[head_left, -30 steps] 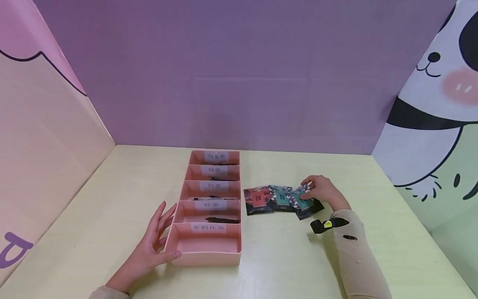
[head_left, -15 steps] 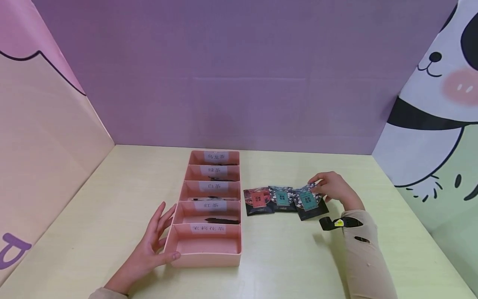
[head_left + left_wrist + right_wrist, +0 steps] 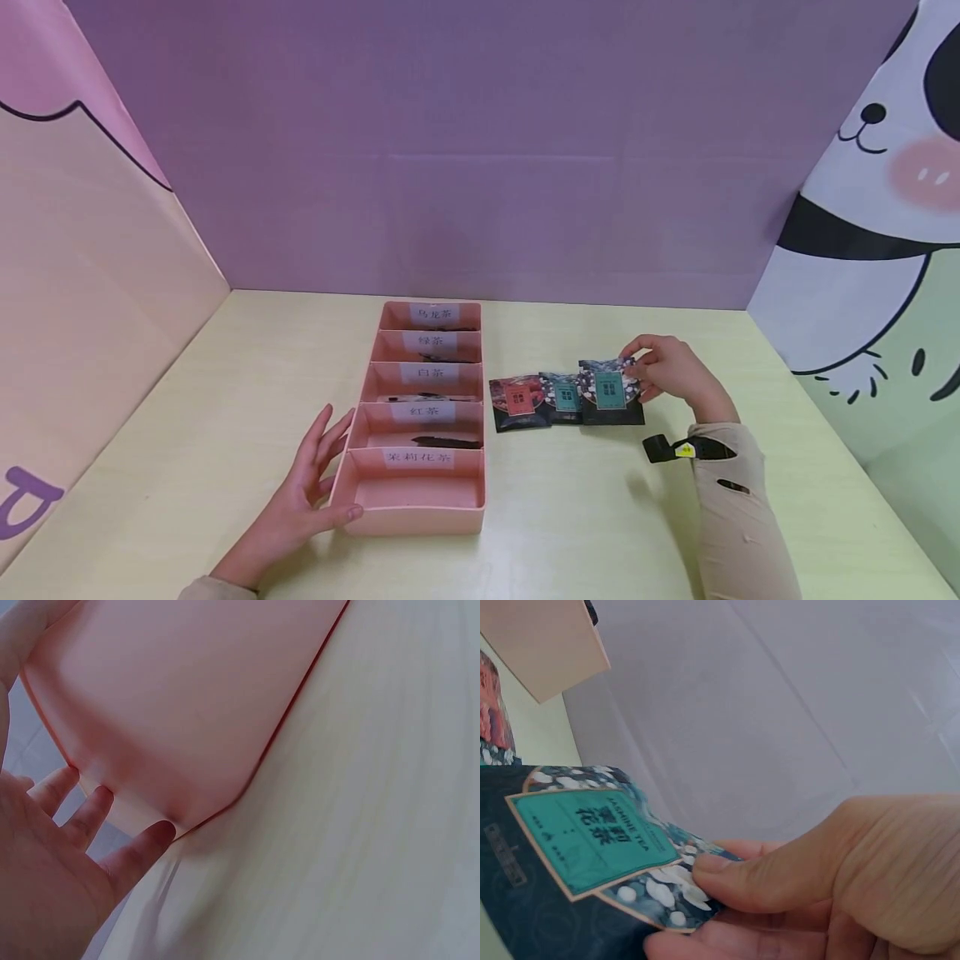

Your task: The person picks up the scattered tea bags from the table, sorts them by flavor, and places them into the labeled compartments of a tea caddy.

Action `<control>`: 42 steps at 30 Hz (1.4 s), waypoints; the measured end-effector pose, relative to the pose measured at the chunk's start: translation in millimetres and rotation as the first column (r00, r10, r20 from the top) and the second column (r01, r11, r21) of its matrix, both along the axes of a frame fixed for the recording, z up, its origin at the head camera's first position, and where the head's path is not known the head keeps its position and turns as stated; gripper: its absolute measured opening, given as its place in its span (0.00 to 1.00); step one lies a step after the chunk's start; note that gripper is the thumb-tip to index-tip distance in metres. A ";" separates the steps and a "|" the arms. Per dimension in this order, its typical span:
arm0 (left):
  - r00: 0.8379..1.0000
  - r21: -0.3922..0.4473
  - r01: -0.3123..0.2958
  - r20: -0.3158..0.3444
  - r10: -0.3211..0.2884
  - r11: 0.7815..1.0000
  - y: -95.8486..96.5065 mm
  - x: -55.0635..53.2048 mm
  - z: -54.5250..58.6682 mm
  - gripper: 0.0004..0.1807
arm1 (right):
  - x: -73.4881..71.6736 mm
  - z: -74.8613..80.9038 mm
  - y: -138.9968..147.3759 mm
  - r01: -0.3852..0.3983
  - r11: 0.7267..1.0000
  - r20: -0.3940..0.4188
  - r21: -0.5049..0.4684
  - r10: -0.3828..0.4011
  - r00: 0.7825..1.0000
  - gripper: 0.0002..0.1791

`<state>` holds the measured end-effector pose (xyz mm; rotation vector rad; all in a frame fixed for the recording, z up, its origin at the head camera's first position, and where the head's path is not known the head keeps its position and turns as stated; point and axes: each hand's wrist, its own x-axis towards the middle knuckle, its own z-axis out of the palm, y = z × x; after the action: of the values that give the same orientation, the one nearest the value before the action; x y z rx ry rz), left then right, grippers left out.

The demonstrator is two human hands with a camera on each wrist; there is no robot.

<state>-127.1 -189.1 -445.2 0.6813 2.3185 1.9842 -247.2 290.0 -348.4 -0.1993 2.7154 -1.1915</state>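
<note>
My right hand [image 3: 678, 377] pinches a jasmine tea sachet [image 3: 611, 392] by its top right edge. In the right wrist view, the thumb lies over the flowered corner of this sachet [image 3: 592, 840], whose green label reads JASMINE TEA. A second green-labelled sachet [image 3: 561, 398] lies partly behind it, beside a red-labelled one [image 3: 519, 403]. At the near left corner of a pink divided box [image 3: 416, 521], my left hand [image 3: 303, 492] rests with fingers spread. Fingertips [image 3: 160, 834] touch the box wall [image 3: 172, 690], and its thumb lies against the front.
Paper labels in Chinese mark the box's several compartments. Dark packets [image 3: 448, 442] show in some of them. The pale table [image 3: 562, 517] meets a purple wall [image 3: 495, 167] at the back, with printed panels left and right.
The jasmine tea sachet has swung upright and risen slightly, with the right hand moving right, then a little upward. The left hand and the box have stayed put.
</note>
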 end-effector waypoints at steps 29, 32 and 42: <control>0.999 0.030 0.030 -0.036 -0.029 0.999 0.2 -0.9 -0.8 0.63 | 22.2 23.1 -45.0 0.003 0.987 -0.229 -0.162 -0.041 0.973 0.13; 1.000 0.019 0.020 -0.016 -0.020 1.000 -0.2 -1.0 -1.4 0.63 | 26.1 24.5 -51.5 -0.003 0.984 -0.241 -0.179 -0.040 0.970 0.13; 1.000 0.003 0.012 -0.023 -0.012 1.000 -1.1 -0.6 -2.3 0.63 | 39.2 24.6 -80.4 -0.141 0.944 -0.237 -0.299 0.070 0.969 0.12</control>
<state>-127.6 -190.1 -447.5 0.7203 2.3184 1.9867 -208.0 209.5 -323.8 -0.5454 2.6340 -1.6542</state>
